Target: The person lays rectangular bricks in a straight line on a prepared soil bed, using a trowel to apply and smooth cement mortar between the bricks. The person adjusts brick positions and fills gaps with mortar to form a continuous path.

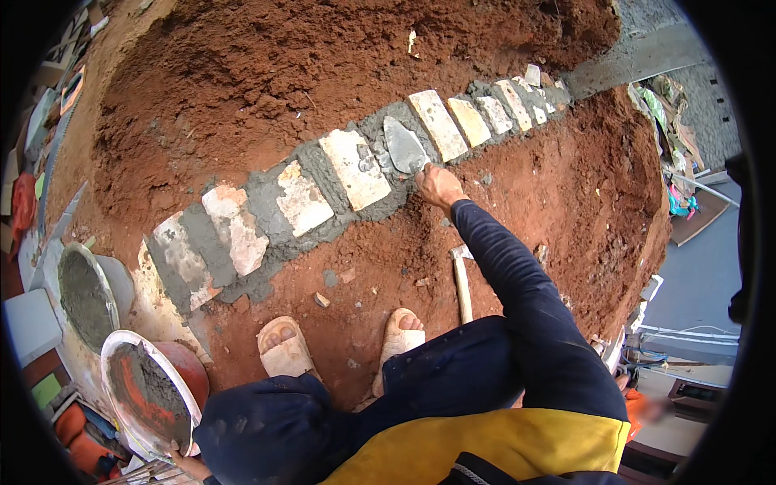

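Note:
My right hand (440,187) is closed round the handle of a pointing trowel (404,147), whose grey blade lies flat on wet mortar between two pale blocks. The handle is mostly hidden in my fist. To the left of the blade is a mortar-smeared block (356,170), and to its right a whitish block (438,125). At the lower left, my left hand (187,462) grips the rim of a bucket (191,380) that is tilted and partly filled with grey mortar (153,376). Part of that hand is hidden behind my knee.
A second mortar bucket (120,283) stands behind the first. A wooden-handled hammer (463,287) lies on the red soil by my right knee. Beyond the row of blocks rises an earth bank (242,81). A grey beam (638,61) meets the row's far right end.

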